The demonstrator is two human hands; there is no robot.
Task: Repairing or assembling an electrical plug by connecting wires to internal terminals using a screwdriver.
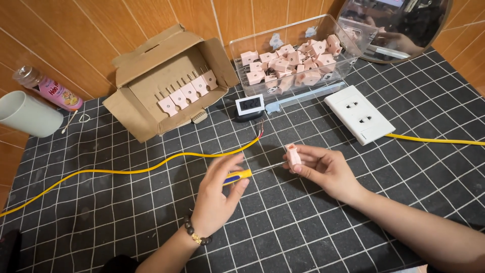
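Note:
My left hand (217, 194) grips a screwdriver with a yellow and blue handle (237, 176); its thin shaft (268, 167) reaches right to a small pink plug piece (292, 154). My right hand (323, 167) holds that pink piece upright between thumb and fingers. Both hands hover over a black mat with a white grid (283, 227). Just beyond the hands runs a yellow cable (151, 168), and its bared wire end (260, 127) points up toward a small digital display (249, 105).
An open cardboard box (169, 81) with pink parts lined up inside lies at the back left. A clear plastic bin (298, 55) holds several pink parts. A white wall socket plate (359, 114) with another yellow cable, a white cup (28, 114), a pink bottle (50, 90) and a round mirror (394, 25) stand around.

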